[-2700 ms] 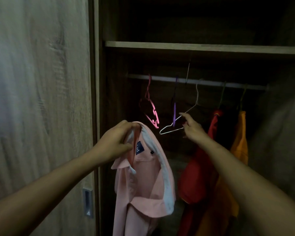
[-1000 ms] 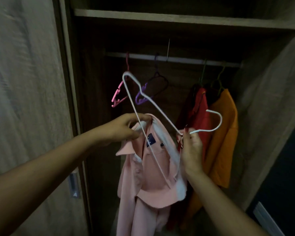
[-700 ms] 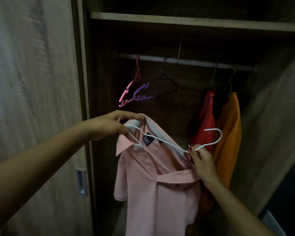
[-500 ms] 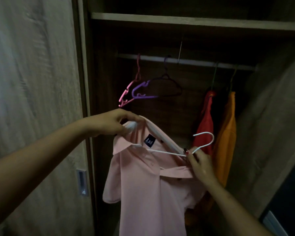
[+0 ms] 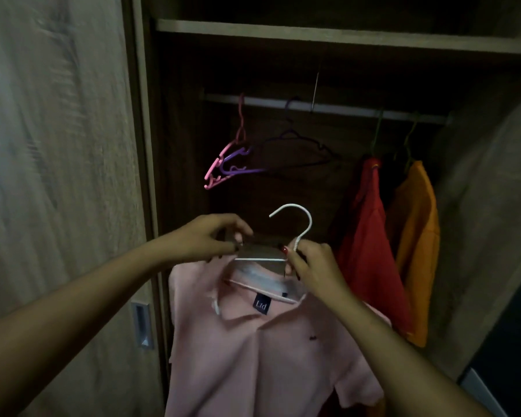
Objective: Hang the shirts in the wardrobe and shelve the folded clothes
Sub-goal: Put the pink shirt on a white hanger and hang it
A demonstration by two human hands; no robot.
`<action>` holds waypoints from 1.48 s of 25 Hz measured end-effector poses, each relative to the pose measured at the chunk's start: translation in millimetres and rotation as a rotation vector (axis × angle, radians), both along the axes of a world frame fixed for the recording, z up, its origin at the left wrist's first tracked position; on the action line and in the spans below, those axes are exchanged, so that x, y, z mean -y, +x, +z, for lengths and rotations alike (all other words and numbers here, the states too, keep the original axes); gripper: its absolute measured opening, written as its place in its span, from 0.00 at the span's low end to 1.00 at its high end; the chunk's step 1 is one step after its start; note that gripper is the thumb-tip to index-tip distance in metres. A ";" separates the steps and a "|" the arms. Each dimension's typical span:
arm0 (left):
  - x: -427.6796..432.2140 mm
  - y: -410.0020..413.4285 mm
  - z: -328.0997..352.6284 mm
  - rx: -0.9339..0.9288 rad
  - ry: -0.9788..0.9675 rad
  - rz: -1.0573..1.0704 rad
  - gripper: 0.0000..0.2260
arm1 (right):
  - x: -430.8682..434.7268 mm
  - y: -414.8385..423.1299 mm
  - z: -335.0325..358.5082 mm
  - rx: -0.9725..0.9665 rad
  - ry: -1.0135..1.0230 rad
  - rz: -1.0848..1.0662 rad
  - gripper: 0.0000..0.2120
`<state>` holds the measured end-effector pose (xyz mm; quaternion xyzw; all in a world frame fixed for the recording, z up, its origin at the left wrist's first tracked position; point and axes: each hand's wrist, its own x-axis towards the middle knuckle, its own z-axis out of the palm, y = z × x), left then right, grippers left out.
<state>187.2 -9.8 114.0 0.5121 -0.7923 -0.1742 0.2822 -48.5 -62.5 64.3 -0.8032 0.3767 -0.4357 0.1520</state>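
My right hand (image 5: pixel 309 266) pinches the white hanger (image 5: pixel 259 259) at the base of its hook. My left hand (image 5: pixel 211 239) pinches the collar of the pink shirt (image 5: pixel 268 356), which hangs from the hanger below the rail (image 5: pixel 343 109), on my side of it. The hook stands upright, its opening to the left, under the rail's bare middle; my right hand is nearer there. The collar label (image 5: pixel 261 304) reads "Ltd".
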 end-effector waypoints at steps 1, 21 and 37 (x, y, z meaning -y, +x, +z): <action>1.8 9.4 -5.6 0.043 -0.095 0.061 0.13 | 0.5 0.2 2.6 0.018 -0.006 0.017 0.16; 18.3 30.2 -42.3 0.367 -0.277 -0.016 0.18 | 8.0 -3.0 27.7 -0.072 -0.008 0.212 0.11; 48.9 37.2 -39.0 -0.138 -0.397 0.264 0.08 | -12.7 -105.5 83.6 -0.047 0.618 0.258 0.04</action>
